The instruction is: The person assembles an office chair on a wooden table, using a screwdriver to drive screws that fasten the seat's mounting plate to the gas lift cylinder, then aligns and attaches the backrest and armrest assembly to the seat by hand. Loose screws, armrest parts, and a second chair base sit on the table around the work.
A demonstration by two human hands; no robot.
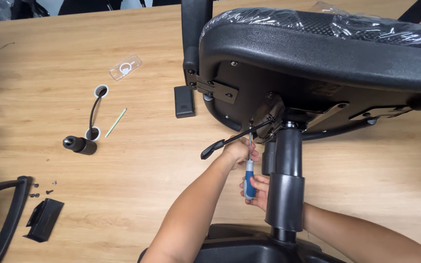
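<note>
Screwdriver (249, 176): upright before me, blue grip low, shaft pointing up into the chair mechanism (269, 114) under the tipped seat.
Right hand (258, 191): my fingers curled tight round the blue grip.
Left hand (239, 152): higher, nearer the tip, pinching the shaft beside the black lever (222, 143).
Gas column (287, 185): touching-close, right of the tool.
Tabletop (123, 160): loose screws (42, 189) well apart, left.

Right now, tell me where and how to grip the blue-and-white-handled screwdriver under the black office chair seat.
Grip the blue-and-white-handled screwdriver by its thick lower handle, coming from below, as the right hand does. It stands near upright, tip up at the black office chair seat, so only the handle offers purchase; the left hand steadies the thin shaft.
</note>
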